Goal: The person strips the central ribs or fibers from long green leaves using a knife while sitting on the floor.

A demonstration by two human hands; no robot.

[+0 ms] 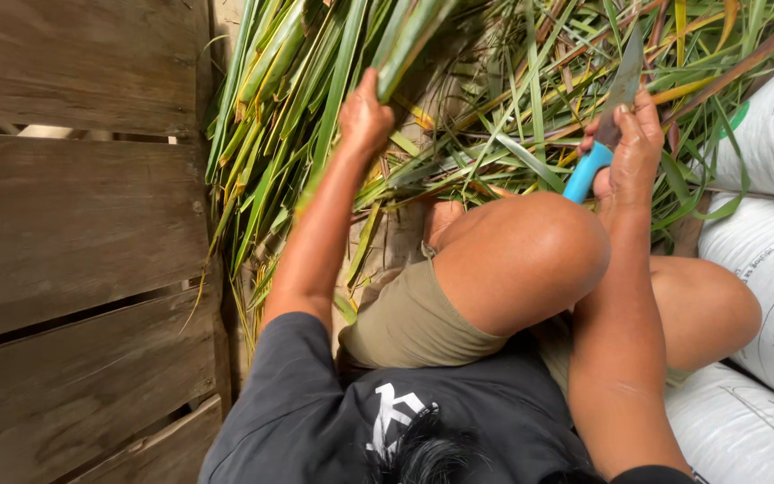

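My left hand (pixel 365 116) reaches forward and grips a bundle of long green leaves (pixel 315 81) that lean up against the wooden wall. My right hand (pixel 629 148) holds a knife (pixel 618 94) with a blue handle, its grey blade pointing up and away over the leaf pile. My bent knee (pixel 530 255) sits between the two arms, with tan shorts below it. More long green and yellowing leaves (pixel 530 99) lie spread on the ground ahead.
A weathered wooden plank wall (pixel 73 233) fills the left side. White woven sacks (pixel 772 233) are stacked along the right edge, close to my right arm and leg.
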